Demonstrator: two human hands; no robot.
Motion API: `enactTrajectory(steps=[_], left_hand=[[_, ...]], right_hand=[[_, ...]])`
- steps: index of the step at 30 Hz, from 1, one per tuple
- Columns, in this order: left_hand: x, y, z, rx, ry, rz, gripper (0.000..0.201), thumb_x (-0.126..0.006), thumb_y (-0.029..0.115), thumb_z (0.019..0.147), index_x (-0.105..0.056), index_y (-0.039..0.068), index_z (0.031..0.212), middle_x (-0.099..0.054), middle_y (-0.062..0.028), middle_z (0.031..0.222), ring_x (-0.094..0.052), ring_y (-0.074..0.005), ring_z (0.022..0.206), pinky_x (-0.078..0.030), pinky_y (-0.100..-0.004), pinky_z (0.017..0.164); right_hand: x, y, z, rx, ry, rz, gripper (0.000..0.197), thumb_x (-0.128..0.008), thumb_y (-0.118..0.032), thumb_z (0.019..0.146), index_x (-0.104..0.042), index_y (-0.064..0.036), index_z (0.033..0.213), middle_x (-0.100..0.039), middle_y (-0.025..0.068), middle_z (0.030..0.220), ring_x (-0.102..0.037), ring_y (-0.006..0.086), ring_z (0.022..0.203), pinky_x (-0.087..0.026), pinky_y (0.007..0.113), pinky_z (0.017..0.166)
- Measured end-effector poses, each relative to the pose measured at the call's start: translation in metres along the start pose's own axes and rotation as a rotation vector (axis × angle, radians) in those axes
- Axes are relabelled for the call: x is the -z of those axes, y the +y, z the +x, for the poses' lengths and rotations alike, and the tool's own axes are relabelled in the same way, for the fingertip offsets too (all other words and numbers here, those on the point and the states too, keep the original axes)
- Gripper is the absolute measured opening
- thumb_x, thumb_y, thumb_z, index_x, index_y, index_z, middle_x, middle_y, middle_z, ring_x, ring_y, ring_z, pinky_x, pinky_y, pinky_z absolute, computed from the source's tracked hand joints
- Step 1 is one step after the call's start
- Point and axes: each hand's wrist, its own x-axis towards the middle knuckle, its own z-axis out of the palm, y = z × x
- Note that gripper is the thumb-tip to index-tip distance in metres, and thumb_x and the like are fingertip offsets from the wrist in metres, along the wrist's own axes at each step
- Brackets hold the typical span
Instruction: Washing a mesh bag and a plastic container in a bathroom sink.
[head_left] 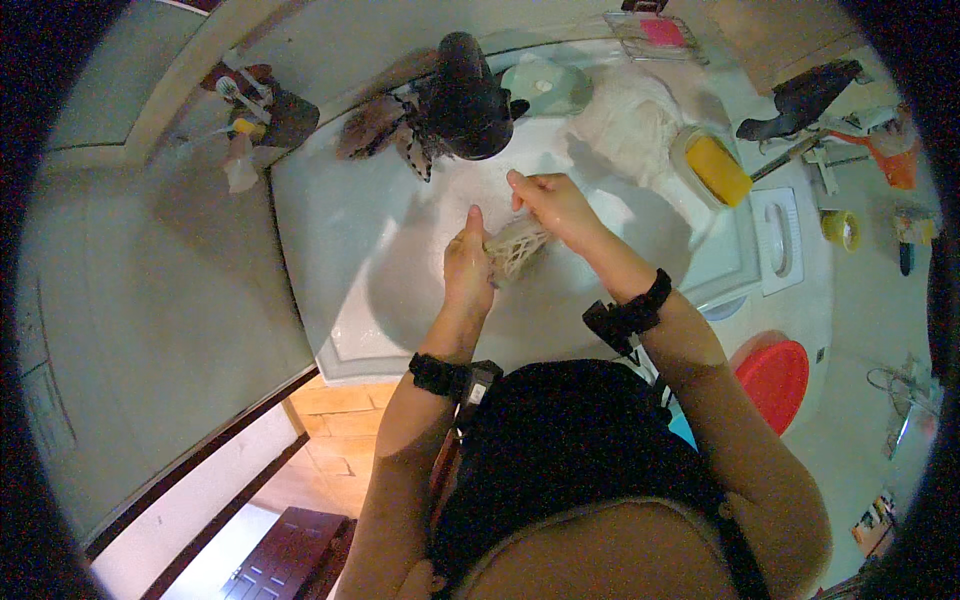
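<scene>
Both my hands are over a white sink basin [400, 310]. My left hand [467, 262] has its fingers curled and its thumb pointing up, against one end of a pale piece with an open net-like pattern [518, 250]. What kind of thing that piece is, I cannot make out. It stretches from the left palm toward my right wrist. My right hand [555, 208] is closed just above and to the right of it, fingers bent inward. Whatever may be inside that hand is hidden.
Beyond my hands stand a large black cylinder [465, 100] and a pale green rounded object [545, 85]. Crumpled whitish plastic [640, 120] lies near a container with a yellow sponge [718, 170]. A red basin [775, 380] is at the right; a dark cup of utensils [290, 118] sits far left.
</scene>
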Motion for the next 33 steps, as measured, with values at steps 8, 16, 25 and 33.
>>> enactTrajectory(steps=[8, 16, 25, 33], left_hand=[[0.004, -0.003, 0.01, 0.046, -0.002, -0.16, 0.044, -0.046, 0.045, 0.08, -0.045, 0.006, 0.06, -0.043, -0.0013, 0.054, -0.039, -0.0096, 0.043, -0.029, -0.0239, 0.038], [-0.003, 0.0, -0.006, 0.004, -0.441, 0.113, 0.031, -0.055, 0.026, 0.079, -0.057, -0.002, 0.091, -0.053, -0.0011, 0.069, -0.045, -0.0083, 0.055, -0.038, -0.0194, 0.049], [0.007, 0.001, -0.003, -0.093, -0.36, 0.16, 0.025, -0.046, 0.013, 0.082, -0.052, -0.002, 0.102, -0.058, -0.0063, 0.086, -0.043, -0.007, 0.063, -0.036, -0.0189, 0.054], [0.0, 0.007, 0.001, 0.042, -0.688, -0.167, 0.036, -0.04, 0.0, 0.079, -0.04, -0.002, 0.115, -0.049, -0.0128, 0.11, -0.054, -0.0234, 0.09, -0.045, -0.0295, 0.07]], right_hand=[[-0.018, -0.004, -0.011, 0.21, 0.013, -0.128, 0.042, -0.055, -0.035, 0.075, -0.048, -0.0018, 0.051, -0.042, 0.0008, 0.044, -0.036, 0.0088, 0.039, -0.029, 0.025, 0.038], [0.011, 0.01, 0.008, 0.243, 0.152, -0.46, 0.033, -0.052, -0.029, 0.077, -0.056, 0.0001, 0.063, -0.053, 0.0159, 0.057, -0.054, 0.029, 0.056, -0.043, 0.037, 0.056], [0.204, 0.009, -0.013, 0.389, 0.623, -1.576, 0.032, -0.056, -0.012, 0.067, -0.051, -0.0112, 0.099, -0.054, 0.0124, 0.084, -0.049, 0.0304, 0.083, -0.041, 0.038, 0.068], [0.234, 0.038, -0.002, 0.207, 0.45, -1.816, 0.049, -0.059, -0.019, 0.064, -0.043, -0.0094, 0.109, -0.056, 0.0095, 0.082, -0.05, 0.0285, 0.084, -0.04, 0.041, 0.069]])
